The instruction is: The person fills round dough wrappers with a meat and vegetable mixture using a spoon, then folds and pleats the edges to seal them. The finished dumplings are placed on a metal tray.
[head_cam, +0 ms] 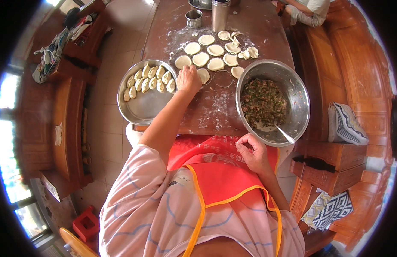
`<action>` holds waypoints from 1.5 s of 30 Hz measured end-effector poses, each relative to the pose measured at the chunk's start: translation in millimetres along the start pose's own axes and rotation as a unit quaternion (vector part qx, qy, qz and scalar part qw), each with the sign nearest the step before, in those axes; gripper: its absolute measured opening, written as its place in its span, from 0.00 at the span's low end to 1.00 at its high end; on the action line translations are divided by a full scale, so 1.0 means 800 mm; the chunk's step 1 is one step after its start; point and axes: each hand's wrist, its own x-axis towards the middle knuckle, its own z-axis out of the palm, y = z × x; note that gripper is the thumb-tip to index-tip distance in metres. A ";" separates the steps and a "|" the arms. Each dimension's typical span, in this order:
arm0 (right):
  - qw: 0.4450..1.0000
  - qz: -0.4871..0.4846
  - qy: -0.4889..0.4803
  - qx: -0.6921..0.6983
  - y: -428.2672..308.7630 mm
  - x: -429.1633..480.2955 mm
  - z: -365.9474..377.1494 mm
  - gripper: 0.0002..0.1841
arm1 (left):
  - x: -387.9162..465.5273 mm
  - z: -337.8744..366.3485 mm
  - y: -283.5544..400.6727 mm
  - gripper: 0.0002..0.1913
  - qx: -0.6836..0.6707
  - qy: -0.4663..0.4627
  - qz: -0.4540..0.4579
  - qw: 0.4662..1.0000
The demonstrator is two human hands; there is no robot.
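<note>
My left hand reaches over the floured wooden table, its fingertips at the lower edge of a round dough wrapper; whether they grip it cannot be told. Beside its wrist stands a round steel pan with filled dumplings in rows at the back. My right hand is held over the red apron, thumb and fingertips close together; whether something small is between them is unclear. Just beyond it, a steel bowl holds chopped filling and a metal spoon. More wrappers lie between pan and bowl.
At the table's far side stand a steel mug and a tall steel canister. Dough scraps lie behind the wrappers. Another person is at the upper right. Wooden benches flank the table; a red plastic stool is at lower left.
</note>
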 end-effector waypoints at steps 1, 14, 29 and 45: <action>1.000 0.006 -0.002 0.001 0.004 -0.005 -0.005 0.04 | 0.007 0.002 0.004 0.18 0.005 -0.015 -0.021 1.000; 0.997 -0.009 -0.046 0.055 -0.001 0.004 -0.002 0.06 | 0.064 0.021 -0.007 0.18 -0.059 -0.121 -0.166 0.977; 0.996 -0.045 -0.050 0.062 0.006 0.014 0.012 0.05 | 0.078 0.055 -0.042 0.13 -0.066 -0.081 -0.143 0.984; 0.994 -0.034 -0.054 0.087 0.013 0.011 0.012 0.05 | 0.072 0.043 -0.035 0.07 -0.097 -0.060 -0.142 0.983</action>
